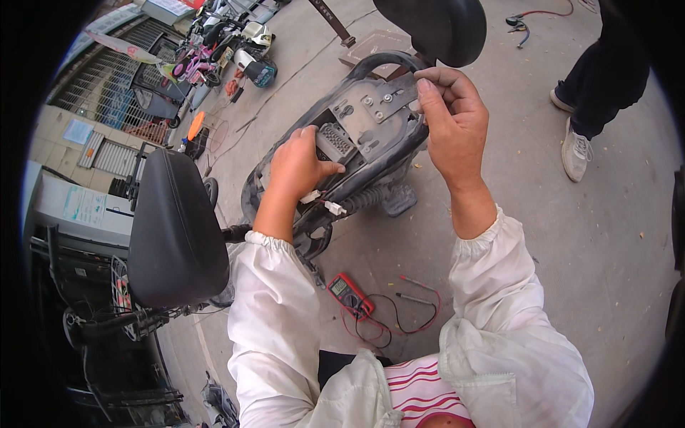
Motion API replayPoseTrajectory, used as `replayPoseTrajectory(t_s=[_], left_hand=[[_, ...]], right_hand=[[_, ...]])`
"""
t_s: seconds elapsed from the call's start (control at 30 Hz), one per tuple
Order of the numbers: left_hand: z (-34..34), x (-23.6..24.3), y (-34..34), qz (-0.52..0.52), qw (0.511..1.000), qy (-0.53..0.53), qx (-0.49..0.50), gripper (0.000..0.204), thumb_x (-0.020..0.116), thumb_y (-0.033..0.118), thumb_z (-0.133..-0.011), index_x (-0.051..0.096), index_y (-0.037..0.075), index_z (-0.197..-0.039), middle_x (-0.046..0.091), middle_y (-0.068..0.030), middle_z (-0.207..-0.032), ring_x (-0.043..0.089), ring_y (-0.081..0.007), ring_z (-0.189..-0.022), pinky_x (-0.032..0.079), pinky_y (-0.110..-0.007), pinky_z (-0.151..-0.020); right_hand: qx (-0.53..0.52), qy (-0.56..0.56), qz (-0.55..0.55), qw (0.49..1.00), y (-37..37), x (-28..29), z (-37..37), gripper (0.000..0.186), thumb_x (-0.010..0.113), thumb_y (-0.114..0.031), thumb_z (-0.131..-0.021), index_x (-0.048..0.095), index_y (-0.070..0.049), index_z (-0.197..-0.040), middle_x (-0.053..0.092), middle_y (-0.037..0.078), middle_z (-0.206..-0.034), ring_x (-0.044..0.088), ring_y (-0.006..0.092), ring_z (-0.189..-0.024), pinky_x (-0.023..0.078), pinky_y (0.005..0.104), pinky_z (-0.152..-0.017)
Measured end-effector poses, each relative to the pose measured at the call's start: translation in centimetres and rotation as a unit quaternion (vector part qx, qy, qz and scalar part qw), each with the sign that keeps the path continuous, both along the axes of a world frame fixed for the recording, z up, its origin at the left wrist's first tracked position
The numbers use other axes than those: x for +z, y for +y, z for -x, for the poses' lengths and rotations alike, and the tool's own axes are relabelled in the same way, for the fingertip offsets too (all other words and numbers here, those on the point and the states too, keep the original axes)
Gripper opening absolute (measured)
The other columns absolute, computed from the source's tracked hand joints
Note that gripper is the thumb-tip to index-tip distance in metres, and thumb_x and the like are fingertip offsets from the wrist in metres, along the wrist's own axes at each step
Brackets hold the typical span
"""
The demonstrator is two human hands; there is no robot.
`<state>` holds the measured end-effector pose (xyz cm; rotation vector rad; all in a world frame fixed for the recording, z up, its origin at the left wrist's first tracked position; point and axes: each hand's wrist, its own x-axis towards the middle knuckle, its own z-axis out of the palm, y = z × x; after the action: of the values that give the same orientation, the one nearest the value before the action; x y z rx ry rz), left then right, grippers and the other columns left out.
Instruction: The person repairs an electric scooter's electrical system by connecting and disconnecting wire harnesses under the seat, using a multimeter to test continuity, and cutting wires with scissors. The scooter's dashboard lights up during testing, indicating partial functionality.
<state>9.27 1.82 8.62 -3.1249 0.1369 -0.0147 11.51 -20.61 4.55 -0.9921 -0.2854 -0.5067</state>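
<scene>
Head view: a scooter frame (357,153) lies on the concrete ground (606,235), its underside turned up, at the centre of the picture.
Frame look: black shell, grey metal plate (374,114) with bolts, a ribbed grey box (335,140) beside it, a coil spring (364,200) lower down.
Left hand (296,167): fingers curled together, resting on the frame just below the ribbed box; two white connectors (322,202) sit just under it.
Right hand (453,118): fingers pinched on the plate's right edge, by the black grab rail (382,60).
Open room: bare ground to the right and below the frame.
Around: a black seat (175,228) close on the left; a red multimeter (349,294) with leads on the ground near the sleeves; another person's white shoes (574,150) to the upper right; parked bikes (221,43) far upper left.
</scene>
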Motion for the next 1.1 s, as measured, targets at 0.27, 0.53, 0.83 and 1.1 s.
replayPoseTrajectory(t_s=[0.27, 0.53, 0.83, 1.1], left_hand=[[4.8, 2.2, 1.5, 0.253, 0.961, -0.115, 0.013, 0.054, 0.08, 0.023, -0.076, 0.062, 0.004, -0.123, 0.062, -0.0171, -0.109, 0.062, -0.0307, -0.099, 0.049, -0.038, -0.086], [8.9, -3.1, 1.2, 0.137, 0.96, -0.234, -0.065, 0.042, 0.083, 0.008, -0.068, 0.069, 0.009, -0.108, 0.056, -0.0111, -0.099, 0.057, -0.0249, -0.076, 0.049, -0.034, -0.067], [7.2, -3.7, 0.5, 0.183, 0.968, -0.172, -0.012, 0.022, 0.072, 0.009, -0.081, 0.068, 0.005, -0.102, 0.063, -0.0134, -0.087, 0.063, -0.0274, -0.075, 0.049, -0.036, -0.068], [6.4, -4.4, 1.9, 0.156, 0.972, -0.17, -0.029, 0.008, 0.068, 0.004, -0.081, 0.07, 0.002, -0.089, 0.066, -0.0146, -0.082, 0.065, -0.0327, -0.078, 0.05, -0.037, -0.072]], right_hand=[[0.004, -0.004, 0.004, 1.0, 0.2, -0.1, -0.2, 0.011, 0.062, -0.007, -0.092, 0.064, 0.0, -0.101, 0.062, -0.002, -0.078, 0.051, 0.0029, -0.069, 0.041, 0.0187, -0.062], [0.028, -0.018, -0.012, 0.999, 1.6, -0.3, -0.1, 0.011, 0.062, -0.007, -0.092, 0.064, 0.0, -0.101, 0.062, -0.002, -0.077, 0.051, 0.0025, -0.068, 0.041, 0.018, -0.061], [0.033, -0.026, 0.002, 0.999, 1.6, -0.3, 0.2, 0.011, 0.062, -0.007, -0.092, 0.065, -0.001, -0.101, 0.061, -0.002, -0.075, 0.051, 0.0026, -0.068, 0.04, 0.0184, -0.061], [0.027, -0.046, 0.019, 0.998, 2.6, -0.1, 0.5, 0.012, 0.063, -0.008, -0.092, 0.065, -0.001, -0.101, 0.062, -0.002, -0.076, 0.052, 0.003, -0.068, 0.04, 0.0186, -0.061]])
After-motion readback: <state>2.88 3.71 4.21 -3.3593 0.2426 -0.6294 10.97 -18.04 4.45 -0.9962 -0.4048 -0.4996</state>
